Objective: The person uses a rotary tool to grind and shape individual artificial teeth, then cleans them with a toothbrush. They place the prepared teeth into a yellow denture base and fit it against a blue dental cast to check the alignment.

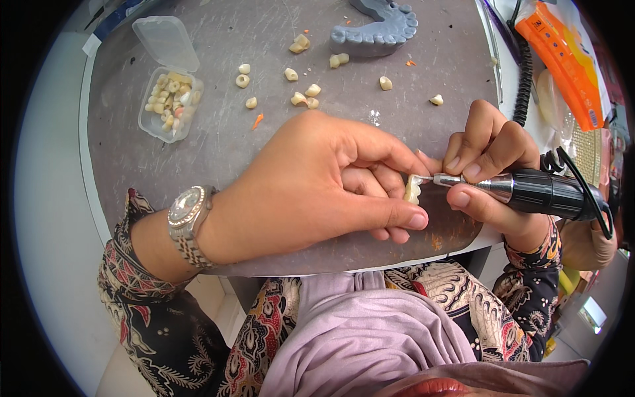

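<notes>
My left hand (317, 185) pinches a small cream-coloured dental bridge (413, 190) of joined teeth between thumb and index finger. My right hand (493, 159) is wrapped round the silver front of a black dental handpiece (546, 192), a rotary tool with a cable at its rear. The tool's thin bur points left and meets, or nearly meets, the upper end of the bridge; actual contact is too fine to tell. Both hands are close together over the near right part of the grey work mat (218, 178).
Several loose tooth crowns (291, 75) lie beyond my hands. A clear lidded box (170, 106) full of crowns stands open at the left. At the far edge sits a grey dental model (377, 36). An orange packet (562, 63) and a coiled black cord (524, 83) are at the right.
</notes>
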Action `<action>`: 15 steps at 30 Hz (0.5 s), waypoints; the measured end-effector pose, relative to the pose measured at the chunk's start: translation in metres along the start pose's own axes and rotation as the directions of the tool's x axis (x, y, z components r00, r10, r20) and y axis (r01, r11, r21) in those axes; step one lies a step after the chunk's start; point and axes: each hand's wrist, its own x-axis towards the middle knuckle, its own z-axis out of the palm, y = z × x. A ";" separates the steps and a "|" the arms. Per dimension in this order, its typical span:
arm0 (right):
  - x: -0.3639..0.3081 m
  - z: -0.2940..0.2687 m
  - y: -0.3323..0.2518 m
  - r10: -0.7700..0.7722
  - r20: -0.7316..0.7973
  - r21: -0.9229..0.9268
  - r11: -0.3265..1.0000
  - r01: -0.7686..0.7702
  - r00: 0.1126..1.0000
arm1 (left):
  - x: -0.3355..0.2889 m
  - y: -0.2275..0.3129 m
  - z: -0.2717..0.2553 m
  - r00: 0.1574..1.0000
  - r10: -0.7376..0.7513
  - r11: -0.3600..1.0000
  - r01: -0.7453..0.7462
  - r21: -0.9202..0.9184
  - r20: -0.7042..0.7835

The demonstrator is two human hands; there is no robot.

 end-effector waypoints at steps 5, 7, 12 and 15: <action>0.003 -0.004 -0.004 -0.026 0.090 -0.090 0.995 0.034 0.996 | 0.000 0.003 0.001 0.999 -0.040 0.999 0.040 0.004 0.000; 0.003 -0.006 -0.004 -0.039 0.100 -0.125 0.991 0.051 0.994 | 0.000 0.003 0.001 0.999 -0.040 0.999 0.040 0.016 -0.003; -0.001 -0.001 -0.002 -0.018 0.022 -0.061 0.998 0.019 1.000 | 0.000 0.003 0.001 1.000 -0.021 1.000 0.021 0.011 -0.005; 0.002 -0.004 -0.008 -0.006 0.083 -0.077 0.997 0.013 0.997 | 0.000 0.005 0.001 0.999 -0.035 0.999 0.035 0.023 -0.001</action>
